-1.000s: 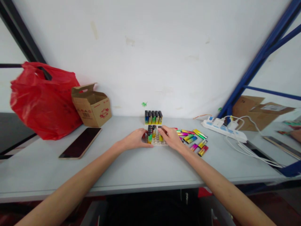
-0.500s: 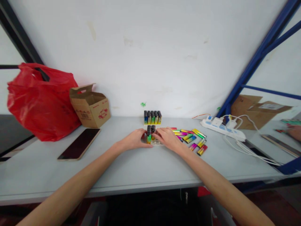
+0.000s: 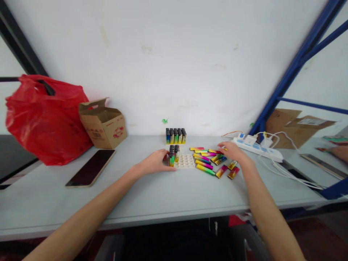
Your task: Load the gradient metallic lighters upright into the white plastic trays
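Observation:
My left hand (image 3: 155,161) curls around the left end of a white tray (image 3: 185,161) with rows of small holes. Several upright lighters (image 3: 172,156) with black tops and shiny coloured bodies stand in that end, beside its fingers and thumb. To the right, my right hand (image 3: 233,151) is over a loose pile of lighters (image 3: 204,164), its fingertips closed around the end of a yellow lighter (image 3: 225,148), mostly hidden by the hand. Behind the tray, a full block of upright lighters (image 3: 176,136) stands near the wall.
A phone (image 3: 91,168), an open cardboard box (image 3: 104,125) and a red plastic bag (image 3: 49,119) are at the left. On the right lie a white power strip (image 3: 258,149) with plugs and cables, and a blue frame post (image 3: 293,69). Another person's hand (image 3: 339,151) shows at far right.
My right hand has moved right from the tray to the loose lighters, uncovering the tray's holes and more of the pile. My left hand has stayed at the tray's left end.

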`<state>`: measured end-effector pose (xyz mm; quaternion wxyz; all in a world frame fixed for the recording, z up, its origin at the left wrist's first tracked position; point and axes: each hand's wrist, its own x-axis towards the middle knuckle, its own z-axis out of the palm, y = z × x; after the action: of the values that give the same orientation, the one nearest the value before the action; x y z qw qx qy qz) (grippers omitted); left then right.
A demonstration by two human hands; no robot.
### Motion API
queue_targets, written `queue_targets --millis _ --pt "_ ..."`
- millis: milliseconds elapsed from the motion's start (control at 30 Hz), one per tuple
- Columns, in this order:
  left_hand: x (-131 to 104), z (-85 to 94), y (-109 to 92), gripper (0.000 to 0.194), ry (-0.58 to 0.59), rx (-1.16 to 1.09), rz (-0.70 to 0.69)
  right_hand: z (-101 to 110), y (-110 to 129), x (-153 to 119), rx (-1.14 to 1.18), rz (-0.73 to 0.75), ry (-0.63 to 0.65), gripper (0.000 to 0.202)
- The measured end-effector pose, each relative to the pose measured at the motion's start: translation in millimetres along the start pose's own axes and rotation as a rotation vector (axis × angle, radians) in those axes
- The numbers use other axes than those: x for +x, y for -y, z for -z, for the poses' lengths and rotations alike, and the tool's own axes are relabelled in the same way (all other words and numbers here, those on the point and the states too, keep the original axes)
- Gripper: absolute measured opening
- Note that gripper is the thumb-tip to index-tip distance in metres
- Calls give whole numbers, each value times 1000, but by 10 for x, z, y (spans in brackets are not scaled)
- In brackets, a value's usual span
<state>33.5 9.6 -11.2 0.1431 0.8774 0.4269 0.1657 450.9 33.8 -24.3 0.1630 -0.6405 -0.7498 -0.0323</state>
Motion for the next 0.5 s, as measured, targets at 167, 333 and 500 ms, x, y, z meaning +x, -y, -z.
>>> queue_targets --millis 167,333,500 --pt "3 -2 8 66 0 5 0 143 -186 -73 -23 -144 9 34" --pt "-3 5 0 65 -2 -3 3 220 -263 -114 16 -373 231 30" --pt "-1 0 12 66 5 -5 -1 200 -199 -101 55 -362 219 19"
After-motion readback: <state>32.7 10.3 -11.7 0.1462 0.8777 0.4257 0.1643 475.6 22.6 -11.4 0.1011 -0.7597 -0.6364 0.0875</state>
